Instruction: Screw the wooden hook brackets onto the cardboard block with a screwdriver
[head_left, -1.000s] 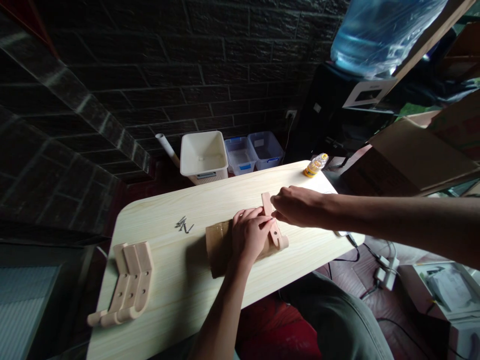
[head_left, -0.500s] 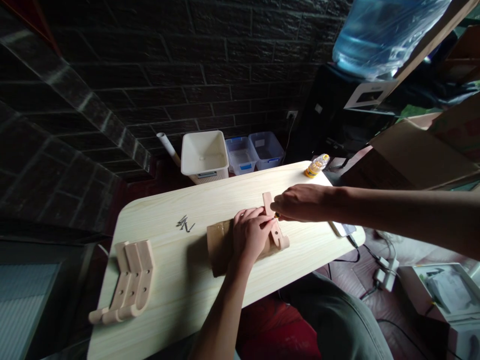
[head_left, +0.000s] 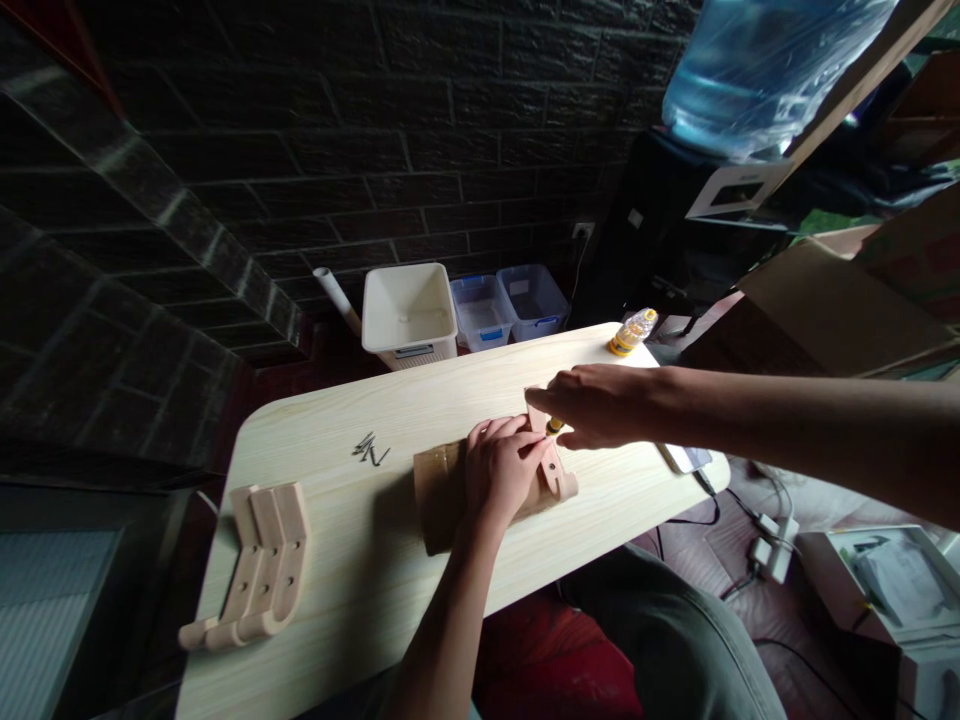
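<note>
A wooden hook piece (head_left: 553,466) lies across a brown cardboard block (head_left: 441,492) on the pale table. My left hand (head_left: 501,465) rests over the block, its thumb and forefinger pinched at the wooden piece; what they pinch is too small to make out. My right hand (head_left: 592,405) is closed around a tool with a yellow and black handle (head_left: 555,425), just above the wooden piece. Several dark screws (head_left: 370,449) lie loose left of the block. More wooden hook pieces (head_left: 264,570) stand side by side at the table's left end.
A clear bottle with a yellow cap (head_left: 634,332) stands at the table's (head_left: 345,600) back right corner. Beyond the back edge are a white bin (head_left: 409,310) and two clear tubs (head_left: 531,298). A phone-like device (head_left: 686,458) with a cable lies at the right edge.
My right hand has turned and its fingers have shifted on the tool, so that more of the yellow handle shows. My left hand has hardly moved.
</note>
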